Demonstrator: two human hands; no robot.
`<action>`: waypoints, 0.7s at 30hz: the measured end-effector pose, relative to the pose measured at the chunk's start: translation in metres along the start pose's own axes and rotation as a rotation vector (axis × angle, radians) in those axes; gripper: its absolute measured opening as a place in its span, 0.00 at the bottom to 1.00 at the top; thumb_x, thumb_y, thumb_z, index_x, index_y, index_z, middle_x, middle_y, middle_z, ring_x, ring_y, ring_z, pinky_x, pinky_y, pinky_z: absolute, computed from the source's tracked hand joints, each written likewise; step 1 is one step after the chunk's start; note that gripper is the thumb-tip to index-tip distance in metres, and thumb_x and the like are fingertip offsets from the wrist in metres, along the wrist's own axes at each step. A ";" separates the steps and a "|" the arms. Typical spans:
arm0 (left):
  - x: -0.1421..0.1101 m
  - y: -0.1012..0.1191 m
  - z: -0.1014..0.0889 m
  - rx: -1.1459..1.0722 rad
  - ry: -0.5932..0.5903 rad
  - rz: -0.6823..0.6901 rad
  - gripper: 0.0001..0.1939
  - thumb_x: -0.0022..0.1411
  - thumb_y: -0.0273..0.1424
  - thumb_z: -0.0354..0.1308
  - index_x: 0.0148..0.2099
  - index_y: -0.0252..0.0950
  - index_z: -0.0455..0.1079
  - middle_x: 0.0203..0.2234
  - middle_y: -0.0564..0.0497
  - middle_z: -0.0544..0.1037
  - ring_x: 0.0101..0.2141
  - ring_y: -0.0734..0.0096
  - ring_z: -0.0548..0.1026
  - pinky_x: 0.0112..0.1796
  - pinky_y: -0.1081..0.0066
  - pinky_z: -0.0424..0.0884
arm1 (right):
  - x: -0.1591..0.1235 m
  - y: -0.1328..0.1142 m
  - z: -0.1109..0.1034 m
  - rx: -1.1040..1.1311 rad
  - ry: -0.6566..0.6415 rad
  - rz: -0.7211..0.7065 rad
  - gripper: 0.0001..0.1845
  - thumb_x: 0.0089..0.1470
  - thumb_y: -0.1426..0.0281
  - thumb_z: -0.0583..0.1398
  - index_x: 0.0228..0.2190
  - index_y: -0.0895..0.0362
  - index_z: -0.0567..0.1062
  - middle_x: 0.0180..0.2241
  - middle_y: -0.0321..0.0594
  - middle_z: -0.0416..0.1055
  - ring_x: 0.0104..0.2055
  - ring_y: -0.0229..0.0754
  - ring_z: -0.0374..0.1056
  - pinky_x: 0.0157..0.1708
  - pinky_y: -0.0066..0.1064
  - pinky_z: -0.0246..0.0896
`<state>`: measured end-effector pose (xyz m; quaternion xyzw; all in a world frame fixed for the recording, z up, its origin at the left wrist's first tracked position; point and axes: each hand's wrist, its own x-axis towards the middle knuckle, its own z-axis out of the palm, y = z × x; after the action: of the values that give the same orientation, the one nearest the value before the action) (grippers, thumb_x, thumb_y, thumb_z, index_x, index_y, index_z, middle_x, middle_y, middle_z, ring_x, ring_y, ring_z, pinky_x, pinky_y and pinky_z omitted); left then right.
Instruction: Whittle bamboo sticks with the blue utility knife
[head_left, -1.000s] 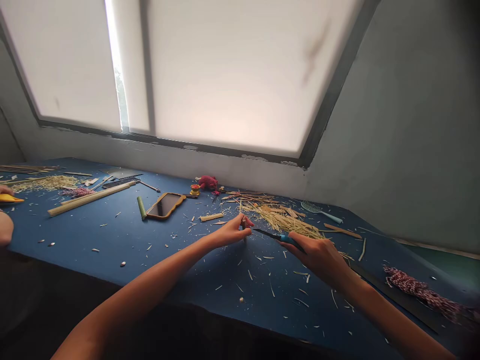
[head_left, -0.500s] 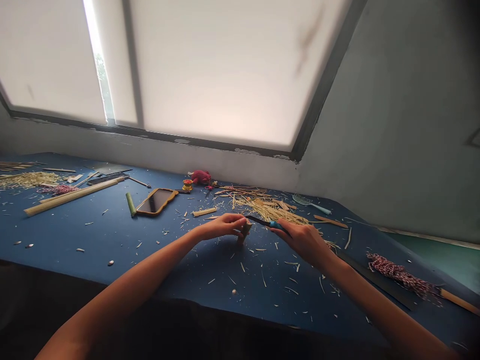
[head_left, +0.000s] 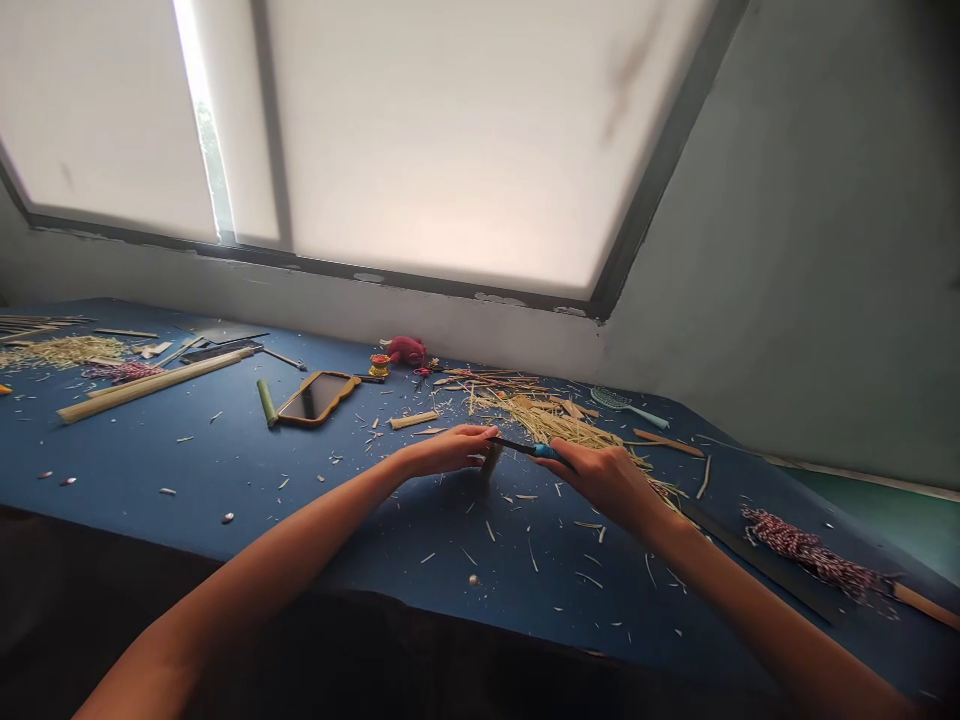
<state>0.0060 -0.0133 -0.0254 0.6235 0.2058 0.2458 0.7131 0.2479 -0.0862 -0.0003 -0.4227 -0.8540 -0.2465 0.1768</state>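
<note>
My left hand (head_left: 448, 449) is closed around a short bamboo piece (head_left: 490, 462) that stands upright on the blue table (head_left: 187, 450). My right hand (head_left: 604, 474) grips a knife (head_left: 525, 448) with a blue handle and a dark blade. The blade lies across the top of the bamboo piece, pointing left toward my left hand's fingers. A heap of pale bamboo slivers (head_left: 559, 425) lies just behind both hands.
A phone in an orange case (head_left: 315, 396), a green stick (head_left: 264, 402), a long bamboo stick (head_left: 154, 383) and more slivers (head_left: 64, 350) lie to the left. Red-white twine (head_left: 806, 550), a dark strip (head_left: 757, 565) and a small brush (head_left: 626, 403) are on the right. A wall and window stand behind.
The knife blade has come down onto the top of the upright bamboo piece. The camera has shifted right, and the other person's hands at the left edge have dropped out of view.
</note>
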 end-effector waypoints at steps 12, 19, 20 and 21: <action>0.007 -0.012 -0.010 -0.092 -0.053 0.037 0.09 0.60 0.35 0.57 0.40 0.35 0.71 0.36 0.51 0.71 0.37 0.75 0.67 0.40 0.73 0.60 | 0.002 0.003 0.000 -0.039 -0.009 -0.002 0.19 0.63 0.58 0.48 0.29 0.56 0.68 0.23 0.35 0.71 0.20 0.34 0.64 0.20 0.26 0.47; 0.007 -0.010 -0.008 -0.110 -0.059 0.035 0.10 0.59 0.36 0.58 0.40 0.35 0.71 0.33 0.53 0.69 0.34 0.76 0.66 0.39 0.72 0.59 | 0.000 0.002 0.002 -0.025 -0.011 -0.001 0.18 0.63 0.58 0.48 0.31 0.56 0.69 0.24 0.35 0.72 0.19 0.34 0.64 0.20 0.27 0.46; 0.007 -0.009 -0.007 -0.109 -0.063 0.037 0.10 0.59 0.37 0.59 0.39 0.35 0.71 0.32 0.53 0.69 0.34 0.77 0.66 0.38 0.72 0.59 | 0.000 0.002 0.002 -0.030 -0.009 -0.002 0.18 0.63 0.58 0.48 0.31 0.56 0.69 0.24 0.35 0.71 0.20 0.34 0.64 0.20 0.27 0.46; 0.006 -0.008 -0.007 -0.106 -0.066 0.038 0.11 0.59 0.37 0.59 0.39 0.35 0.71 0.32 0.53 0.69 0.34 0.77 0.65 0.38 0.72 0.59 | 0.000 0.003 0.002 -0.038 -0.004 -0.003 0.18 0.63 0.58 0.48 0.31 0.56 0.69 0.23 0.35 0.71 0.20 0.34 0.64 0.20 0.27 0.46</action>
<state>0.0080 -0.0051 -0.0346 0.5962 0.1570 0.2494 0.7468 0.2495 -0.0834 -0.0011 -0.4253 -0.8500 -0.2621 0.1669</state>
